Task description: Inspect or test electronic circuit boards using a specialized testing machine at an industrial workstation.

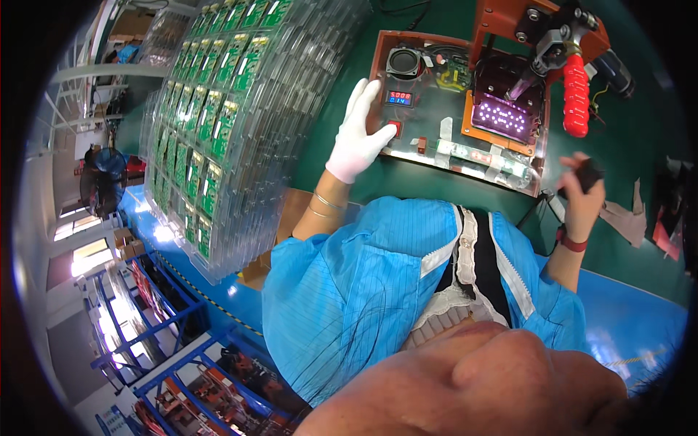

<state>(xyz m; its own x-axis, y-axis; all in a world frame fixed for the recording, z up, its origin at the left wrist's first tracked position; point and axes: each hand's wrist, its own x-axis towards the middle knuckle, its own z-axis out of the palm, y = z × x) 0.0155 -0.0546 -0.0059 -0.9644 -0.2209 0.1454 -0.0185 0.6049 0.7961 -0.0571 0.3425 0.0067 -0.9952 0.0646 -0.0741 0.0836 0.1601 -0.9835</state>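
My left hand [355, 142], in a white glove, lies at the left edge of a test fixture [429, 123]. Its fingers are stretched out and its thumb touches a red push button [394, 128], just below a lit digital meter [400, 98]. To the right of the fixture, my bare right hand [579, 203] is blurred, with bent fingers around a small black object [590, 175] whose kind I cannot make out. Above that hand hangs the red handle [576, 98] of a toggle clamp. Under the clamp, white lights glow in a dark panel [502, 118] on an orange holder.
Tall stacked clear trays [218, 131] of green circuit boards stand at my left. A round speaker [404, 62] sits in the fixture's far left corner. Scraps [627, 218] lie on the green table at the right. Blue shelving [153, 327] stands beyond, at the lower left.
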